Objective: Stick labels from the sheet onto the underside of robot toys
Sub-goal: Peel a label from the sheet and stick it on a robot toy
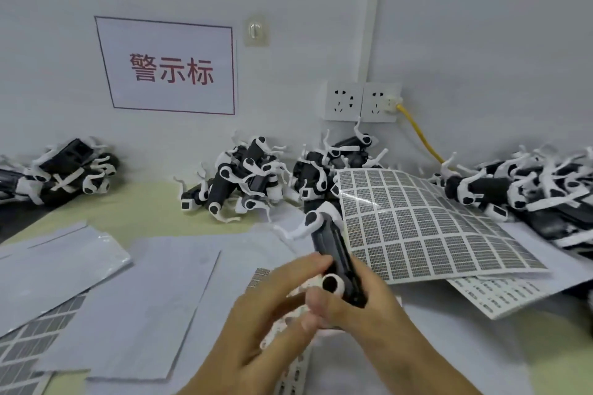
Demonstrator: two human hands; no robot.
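- Black-and-white robot toy point(333, 253) held above tabletop point(134, 205), gripped by both hands: left hand point(256, 324), right hand point(362, 308).
- Label sheet point(426, 224) just right, near edge curling.
- Toy heaps point(247, 176) along wall; bare strip before them.

The bench point(138, 205) has a pale yellow-green top running up to a white wall. Along its back edge lie heaps of black-and-white robot toys: one pile at far left point(64, 170), one in the middle point(240, 176), another just right of it point(333, 167), and a long heap at far right point(526, 189). Nearer the front, blank white sheets point(141, 305) overlap one another across the left and centre. A curling label sheet point(426, 228) with a grid of grey stickers rests at right on another printed sheet point(500, 295). A further label sheet point(22, 349) peeks out at lower left.
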